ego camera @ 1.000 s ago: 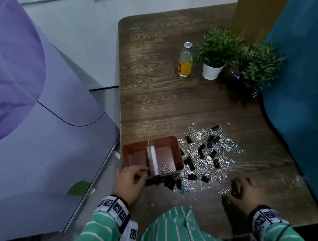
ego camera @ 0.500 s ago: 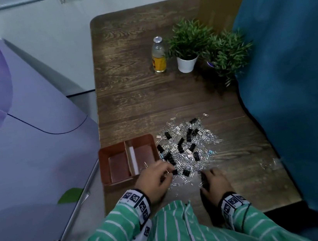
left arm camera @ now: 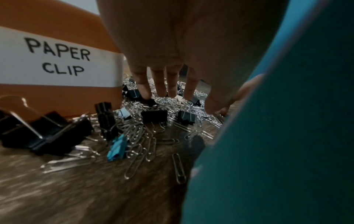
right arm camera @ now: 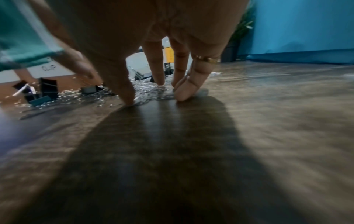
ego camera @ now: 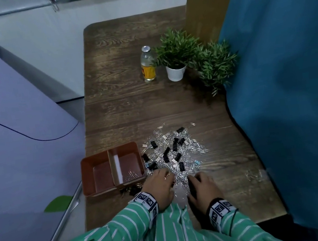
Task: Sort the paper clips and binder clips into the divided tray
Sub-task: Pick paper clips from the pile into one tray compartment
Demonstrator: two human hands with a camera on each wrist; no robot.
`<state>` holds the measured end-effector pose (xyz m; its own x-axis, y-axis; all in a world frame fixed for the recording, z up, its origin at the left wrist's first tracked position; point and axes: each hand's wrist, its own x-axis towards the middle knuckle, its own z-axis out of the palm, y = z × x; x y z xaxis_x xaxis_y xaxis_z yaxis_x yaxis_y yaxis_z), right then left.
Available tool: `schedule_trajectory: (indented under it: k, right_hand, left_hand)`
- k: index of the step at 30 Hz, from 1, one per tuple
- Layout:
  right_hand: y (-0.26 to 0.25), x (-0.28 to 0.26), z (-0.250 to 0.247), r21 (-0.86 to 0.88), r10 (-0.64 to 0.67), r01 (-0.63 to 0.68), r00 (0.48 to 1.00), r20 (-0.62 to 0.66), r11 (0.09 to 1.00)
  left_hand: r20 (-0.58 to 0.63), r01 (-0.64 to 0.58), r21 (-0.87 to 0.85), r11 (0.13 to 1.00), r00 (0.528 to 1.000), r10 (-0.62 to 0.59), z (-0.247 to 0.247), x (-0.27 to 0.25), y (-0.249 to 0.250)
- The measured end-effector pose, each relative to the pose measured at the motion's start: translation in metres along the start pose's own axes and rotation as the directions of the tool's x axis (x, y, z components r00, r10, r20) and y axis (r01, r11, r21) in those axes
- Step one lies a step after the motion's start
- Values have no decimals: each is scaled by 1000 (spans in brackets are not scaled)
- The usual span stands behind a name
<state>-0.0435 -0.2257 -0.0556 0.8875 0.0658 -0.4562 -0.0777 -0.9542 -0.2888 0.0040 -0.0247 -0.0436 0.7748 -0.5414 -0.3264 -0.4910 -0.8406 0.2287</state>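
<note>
A brown divided tray (ego camera: 88, 176) sits at the table's near left; its right compartment holds a few paper clips (ego camera: 133, 175), and its wall (left arm camera: 57, 19) bears a "PAPER CLIP" label (left arm camera: 57, 57). Right of it lies a mixed pile (ego camera: 174, 152) of silver paper clips and black binder clips. My left hand (ego camera: 166, 177) reaches into the pile's near edge, with straight fingers (left arm camera: 162, 91) touching the clips. My right hand (ego camera: 194, 178) is beside it, its fingertips (right arm camera: 182, 95) and thumb pressed down among paper clips on the wood. Neither hand visibly holds a clip.
Black binder clips (ego camera: 133, 189) lie in front of the tray, with a blue one (left arm camera: 116, 148) nearby. A bottle (ego camera: 147, 65) and two potted plants (ego camera: 175, 57) stand at the back. A teal cloth (ego camera: 290, 82) bounds the right. Stray paper clips (ego camera: 254, 174) lie near right.
My left hand left the tray's front edge and moved right into the pile. My right hand shifted left to the pile's near edge. The head view also swung.
</note>
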Motion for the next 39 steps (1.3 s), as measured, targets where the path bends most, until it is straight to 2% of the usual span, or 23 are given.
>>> schedule_trajectory:
  k: [4, 8, 12, 17, 20, 26, 33, 37, 39]
  right_hand:
    - [-10, 17, 1, 94, -29, 34, 998, -49, 995]
    - [-10, 27, -4, 160, -50, 59, 997, -63, 985]
    - [-1, 26, -7, 113, -88, 104, 987, -137, 988]
    - [-9, 20, -13, -81, -137, 142, 988, 64, 987]
    - [-17, 26, -9, -101, -134, 140, 989, 62, 985]
    - [-22, 36, -4, -51, -177, 174, 983, -57, 983]
    - [-22, 42, -9, 26, -68, 70, 994, -87, 997]
    - [-25, 40, -10, 71, 17, -10, 994, -108, 997]
    - [-25, 39, -13, 159, 80, -59, 988, -129, 985]
  left_hand:
    - [47, 62, 63, 996, 997, -65, 1, 12, 3]
    - [56, 9, 137, 991, 998, -17, 2, 12, 10]
    - [-27, -12, 29, 999, 1000, 13, -13, 3, 9]
    - [-201, -55, -138, 989, 979, 26, -45, -28, -13]
    - [-253, 11, -105, 994, 967, -38, -55, -50, -33]
    - [-294, 165, -52, 985, 940, -173, -52, -71, -62]
    - [-302, 284, -63, 957, 908, -289, -54, -91, -87]
    - [-291, 301, -81, 950, 904, -311, -52, -103, -105]
    - [-292, 299, -121, 946, 900, -322, -52, -108, -113]
